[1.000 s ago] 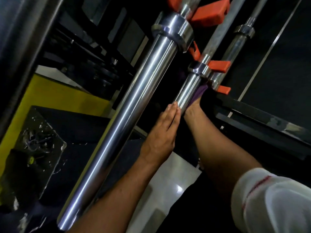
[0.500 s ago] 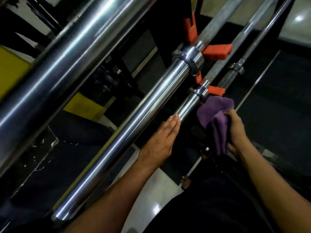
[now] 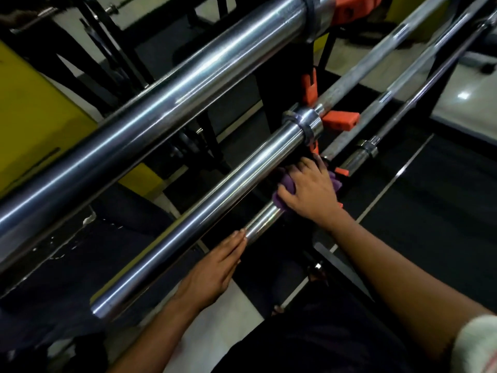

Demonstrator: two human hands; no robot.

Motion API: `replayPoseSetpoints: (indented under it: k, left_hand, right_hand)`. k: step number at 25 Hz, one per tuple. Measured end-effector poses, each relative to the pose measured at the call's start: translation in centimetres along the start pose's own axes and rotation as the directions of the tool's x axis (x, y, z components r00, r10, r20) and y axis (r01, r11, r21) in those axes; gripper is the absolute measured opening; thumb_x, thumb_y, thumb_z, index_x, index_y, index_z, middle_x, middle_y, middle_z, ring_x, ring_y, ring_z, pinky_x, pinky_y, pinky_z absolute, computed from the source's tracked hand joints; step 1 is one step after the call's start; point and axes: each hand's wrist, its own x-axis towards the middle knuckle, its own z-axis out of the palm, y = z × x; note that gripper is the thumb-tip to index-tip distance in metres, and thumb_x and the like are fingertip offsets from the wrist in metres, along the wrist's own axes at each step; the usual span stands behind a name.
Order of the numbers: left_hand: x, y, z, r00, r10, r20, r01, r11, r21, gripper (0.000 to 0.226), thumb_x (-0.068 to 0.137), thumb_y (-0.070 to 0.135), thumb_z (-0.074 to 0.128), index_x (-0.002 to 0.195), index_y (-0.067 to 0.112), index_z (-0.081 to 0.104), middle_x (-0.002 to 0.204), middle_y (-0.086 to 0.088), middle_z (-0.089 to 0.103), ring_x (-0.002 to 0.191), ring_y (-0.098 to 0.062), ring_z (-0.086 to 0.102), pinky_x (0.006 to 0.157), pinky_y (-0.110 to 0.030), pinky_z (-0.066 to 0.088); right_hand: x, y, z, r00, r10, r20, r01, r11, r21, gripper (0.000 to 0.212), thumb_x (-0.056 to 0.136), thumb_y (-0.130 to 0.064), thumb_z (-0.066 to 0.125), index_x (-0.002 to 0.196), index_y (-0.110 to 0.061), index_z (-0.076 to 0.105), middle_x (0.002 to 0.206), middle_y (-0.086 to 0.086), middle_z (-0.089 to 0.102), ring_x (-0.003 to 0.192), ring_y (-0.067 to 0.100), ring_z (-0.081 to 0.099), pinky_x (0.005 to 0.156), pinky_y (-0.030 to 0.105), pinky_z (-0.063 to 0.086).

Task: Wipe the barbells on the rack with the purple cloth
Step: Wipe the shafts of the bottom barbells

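head view: your right hand (image 3: 309, 191) grips the purple cloth (image 3: 279, 196) wrapped round the lowest barbell sleeve (image 3: 262, 220) on the rack, likely for full-circumference contact, while your left hand (image 3: 215, 270), fingers straight, touches the sleeve's end, probably to steady it.

a yellow panel (image 3: 32, 125) stands at the left, a glossy white floor (image 3: 462, 95) at the far right.
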Motion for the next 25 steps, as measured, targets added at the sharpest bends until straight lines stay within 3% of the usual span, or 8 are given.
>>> replayPoseSetpoints:
  k: [4,7,9,13,15,17,20,25]
  left_hand:
    - [-0.5,-0.3,0.3,1.0,-0.021,-0.015,0.021,1.0,-0.004,0.057,0.099,0.006,0.059,0.152,0.009,0.039,0.163,0.0,0.028,0.151,-0.013,0.024,0.118,-0.031,0.033]
    - [-0.4,-0.6,0.6,0.999,-0.008,-0.037,0.008,1.0,-0.001,0.055,0.099,0.007,0.058,0.151,0.008,0.041,0.162,-0.001,0.031,0.149,-0.015,0.028,0.115,-0.036,0.038]
    - [-0.6,-0.6,0.7,0.999,-0.011,-0.037,0.01,1.0,-0.018,0.054,0.099,0.007,0.058,0.151,0.008,0.04,0.162,-0.001,0.031,0.149,-0.015,0.029,0.115,-0.036,0.038]
    - [-0.3,-0.7,0.6,0.999,-0.013,-0.032,0.013,1.0,-0.012,0.053,0.101,0.008,0.056,0.151,0.007,0.039,0.162,-0.002,0.03,0.15,-0.014,0.028,0.118,-0.033,0.033]
    - [-0.4,-0.8,0.7,1.0,-0.01,-0.03,0.01,1.0,-0.007,0.051,0.102,0.009,0.054,0.151,0.006,0.04,0.162,-0.002,0.03,0.15,-0.014,0.027,0.118,-0.034,0.033]
    - [-0.5,-1.0,0.8,0.999,-0.001,-0.034,0.001,1.0,0.007,0.05,0.102,0.011,0.053,0.15,0.007,0.041,0.161,-0.003,0.033,0.149,-0.015,0.028,0.116,-0.037,0.036]
    - [-0.5,-1.3,0.9,0.998,0.012,-0.058,-0.012,1.0,0.0,0.051,0.101,0.013,0.052,0.151,0.008,0.041,0.16,-0.004,0.035,0.148,-0.017,0.031,0.116,-0.039,0.038]
    - [-1.4,-0.7,0.4,0.992,-0.035,-0.118,0.035,0.999,-0.005,0.049,0.104,0.03,0.041,0.15,0.015,0.044,0.159,0.002,0.036,0.143,-0.013,0.039,0.113,-0.029,0.039]
  right_hand:
    - [-0.7,-5.3,0.5,0.997,-0.001,0.081,0.0,1.0,0.007,0.046,0.079,-0.06,0.055,0.091,-0.019,0.071,0.09,0.004,0.071,0.1,0.027,0.064,0.11,0.049,0.032]
    - [-6.0,-4.1,2.7,0.975,-0.211,-0.063,0.219,0.959,0.179,0.049,0.087,-0.048,0.058,0.118,-0.012,0.067,0.121,0.008,0.066,0.129,0.032,0.053,0.114,0.062,0.028]
    - [-6.0,-0.9,2.5,0.98,-0.154,-0.13,0.18,0.959,0.217,0.05,0.092,-0.038,0.056,0.128,-0.004,0.057,0.131,0.015,0.058,0.136,0.037,0.045,0.116,0.06,0.027]
    - [-0.1,-3.4,1.0,0.994,0.109,-0.03,-0.107,0.991,0.083,0.037,0.082,-0.046,0.06,0.095,-0.011,0.062,0.094,0.013,0.066,0.097,0.034,0.059,0.101,0.044,0.039]
    - [-0.4,-6.2,1.0,0.999,0.04,0.004,-0.04,0.997,0.059,0.038,0.075,-0.051,0.061,0.082,-0.014,0.063,0.081,0.013,0.067,0.086,0.033,0.061,0.094,0.043,0.042]
    - [-3.8,-6.4,2.5,0.989,-0.149,-0.009,0.149,0.977,0.152,0.038,0.08,-0.048,0.061,0.092,-0.012,0.065,0.093,0.012,0.067,0.1,0.031,0.06,0.105,0.048,0.04]
    - [-8.2,-3.7,3.7,0.941,-0.336,-0.028,0.327,0.89,0.316,0.044,0.089,-0.035,0.057,0.124,-0.007,0.056,0.138,0.012,0.056,0.144,0.032,0.038,0.122,0.057,0.02]
    - [-6.9,-2.8,-0.2,0.981,-0.178,-0.072,0.192,0.879,0.437,0.048,0.097,-0.028,0.055,0.137,-0.002,0.05,0.137,0.013,0.054,0.135,0.031,0.047,0.118,0.055,0.03]
